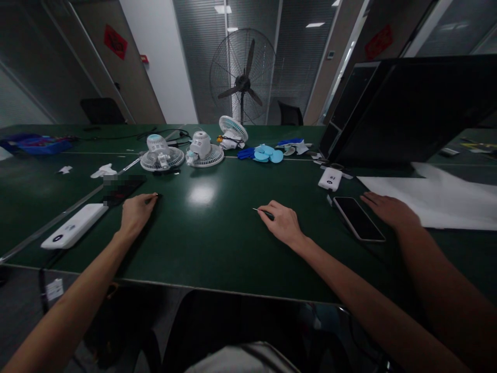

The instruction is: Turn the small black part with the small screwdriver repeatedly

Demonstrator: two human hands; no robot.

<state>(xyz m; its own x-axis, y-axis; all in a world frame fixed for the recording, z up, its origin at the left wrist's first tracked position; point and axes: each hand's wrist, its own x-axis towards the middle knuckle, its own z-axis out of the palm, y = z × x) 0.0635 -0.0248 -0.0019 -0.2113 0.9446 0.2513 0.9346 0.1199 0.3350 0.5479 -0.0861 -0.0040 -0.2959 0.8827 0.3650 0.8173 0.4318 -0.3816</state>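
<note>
My right hand point(282, 224) rests on the green table point(217, 238), fingers closed round a small screwdriver point(267, 214) with a dark handle. Its thin metal shaft points left. Further left, my left hand point(136, 212) is pinched, thumb against fingertips, over the tabletop. A tiny dark speck shows at those fingertips, too small to name. Beside this hand lie a dark phone-like object point(123, 190), partly blurred out, and a long white power bank point(75, 226). Beyond both hands stand small white fan parts: one fan head point(158, 153), another point(204, 150) and a third point(233, 132).
Another person's hand point(392, 210) lies at the right, by a phone point(359, 218) and white paper point(458, 202). A white power bank point(330, 178), blue fan blades point(267, 154), a large black monitor-like panel point(411, 109) and a blue tray point(44, 145) are further back.
</note>
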